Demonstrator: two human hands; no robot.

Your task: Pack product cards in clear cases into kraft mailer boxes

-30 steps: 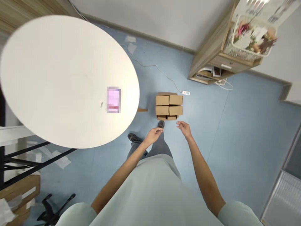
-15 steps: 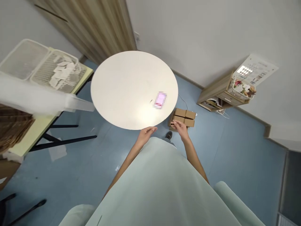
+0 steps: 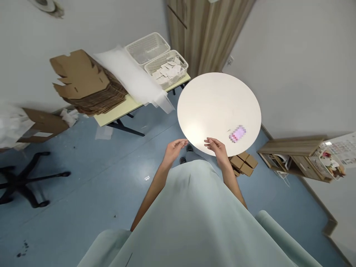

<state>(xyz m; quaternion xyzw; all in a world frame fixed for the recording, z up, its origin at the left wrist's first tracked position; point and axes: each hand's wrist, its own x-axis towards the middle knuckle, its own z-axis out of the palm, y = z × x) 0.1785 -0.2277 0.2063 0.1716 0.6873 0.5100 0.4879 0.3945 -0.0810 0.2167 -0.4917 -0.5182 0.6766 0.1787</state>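
Observation:
My left hand (image 3: 174,150) hovers just off the near left rim of the round white table (image 3: 215,102), its fingers loosely stretched and nothing in it. Over the near edge of that same table is my right hand (image 3: 217,147), empty too, with its fingers somewhat apart. A pixelated pink and purple rectangular thing (image 3: 238,133) lies on the tabletop, to the right of my right hand and apart from it. Beside it is a tiny dark mark or object, too small to name.
Flat brown cardboard (image 3: 86,85), white sheeting (image 3: 136,76) and a white basket of pale pieces (image 3: 167,71) sit on a yellowish table (image 3: 108,116). Small brown boxes (image 3: 244,163) stand by the round table. A wooden cabinet (image 3: 294,154) is right; a chair base (image 3: 25,181) left.
My view has turned left, so the round table now appears farther right and more of the cardboard table shows. My hands stay raised and empty; the right one now overlaps the table edge.

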